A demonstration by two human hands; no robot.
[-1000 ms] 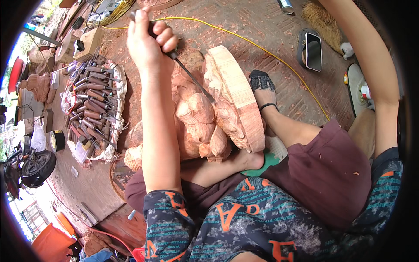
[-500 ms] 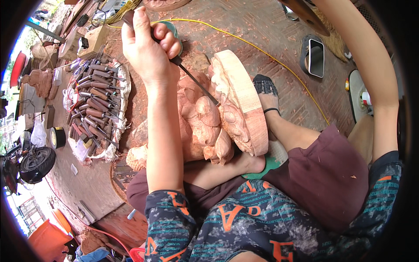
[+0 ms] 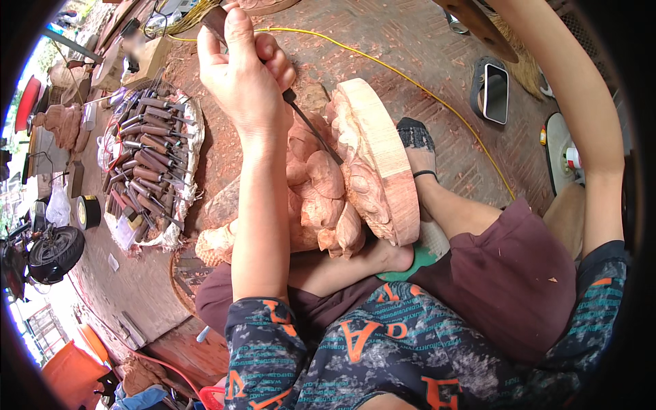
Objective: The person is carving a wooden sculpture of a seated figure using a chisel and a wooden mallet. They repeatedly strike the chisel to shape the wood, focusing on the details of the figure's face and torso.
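Note:
My left hand (image 3: 246,78) is closed around the brown handle of a carving chisel (image 3: 316,131), thumb along its upper end. The chisel's dark shaft slants down to the right, its tip against the reddish wood carving (image 3: 321,188) where the figure meets its thick round base (image 3: 391,164). The carving lies on its side by my crossed legs, its left part hidden behind my left forearm. My right arm (image 3: 581,89) reaches up past the top edge, so the right hand is out of sight. Near it, a dark brown wooden piece (image 3: 482,31), like a mallet, enters from the top.
Many wooden-handled chisels (image 3: 150,157) lie on a white cloth at left. A yellow cord (image 3: 410,82) crosses the chip-strewn floor. A phone (image 3: 495,94) rests on a sandal at right. A tape roll (image 3: 88,212) and wood blocks (image 3: 147,63) stand further left.
My left hand has shifted slightly right, while the chisel tip stays at nearly the same place on the carving. The dark wooden piece at top right shows a little lower.

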